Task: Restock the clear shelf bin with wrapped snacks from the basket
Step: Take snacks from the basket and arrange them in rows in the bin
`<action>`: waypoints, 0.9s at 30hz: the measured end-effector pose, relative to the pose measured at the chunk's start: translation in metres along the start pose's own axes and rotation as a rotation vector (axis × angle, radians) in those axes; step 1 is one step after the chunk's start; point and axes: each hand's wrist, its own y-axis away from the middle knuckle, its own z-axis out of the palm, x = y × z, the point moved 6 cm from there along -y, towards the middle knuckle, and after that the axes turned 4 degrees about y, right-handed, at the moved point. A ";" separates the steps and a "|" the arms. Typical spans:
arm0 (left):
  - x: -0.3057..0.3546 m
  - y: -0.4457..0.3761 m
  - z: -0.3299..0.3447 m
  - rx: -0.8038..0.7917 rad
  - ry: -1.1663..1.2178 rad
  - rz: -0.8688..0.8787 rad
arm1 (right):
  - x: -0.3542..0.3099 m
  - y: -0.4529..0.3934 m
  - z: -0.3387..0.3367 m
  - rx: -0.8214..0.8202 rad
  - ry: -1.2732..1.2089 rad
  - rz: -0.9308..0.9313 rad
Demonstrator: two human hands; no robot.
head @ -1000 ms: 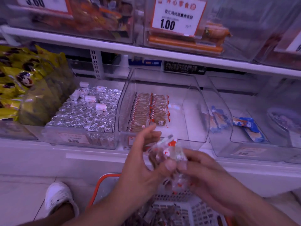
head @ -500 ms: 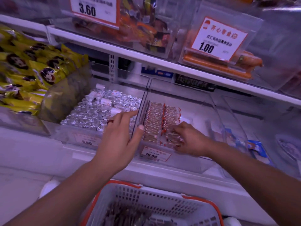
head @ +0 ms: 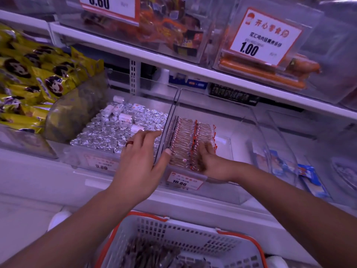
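Head view shows the clear bin (head: 228, 132) on the lower shelf (head: 173, 204), with two neat rows of wrapped snacks (head: 190, 142) standing inside. The right hand (head: 210, 163) reaches into the bin, fingers (head: 204, 149) pressed on the front snacks; whether they grip one cannot be told. The left hand (head: 141, 161) is spread loose over the bin's left wall. Below sits the basket (head: 179, 240) with more snacks.

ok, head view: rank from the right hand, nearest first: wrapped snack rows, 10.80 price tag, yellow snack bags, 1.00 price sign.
1. wrapped snack rows: under the right hand, in the clear bin.
2. 10.80 price tag: on the bin front, just left.
3. 1.00 price sign: upper shelf.
4. yellow snack bags: far left.
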 end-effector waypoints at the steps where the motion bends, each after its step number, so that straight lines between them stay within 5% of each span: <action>1: 0.000 0.000 0.000 -0.001 -0.009 0.002 | -0.002 -0.003 0.001 0.015 -0.018 -0.004; 5: -0.002 0.000 0.000 0.002 0.007 -0.005 | 0.005 -0.003 -0.006 0.079 0.016 -0.042; 11: -0.002 0.001 -0.001 -0.004 0.026 0.002 | 0.019 0.016 -0.015 0.112 0.444 -0.154; 14: 0.000 0.002 -0.001 -0.008 0.013 0.014 | 0.020 0.014 -0.003 0.017 0.455 -0.131; 27: 0.000 0.003 0.000 -0.008 -0.019 0.015 | 0.005 0.003 -0.006 0.154 0.432 -0.132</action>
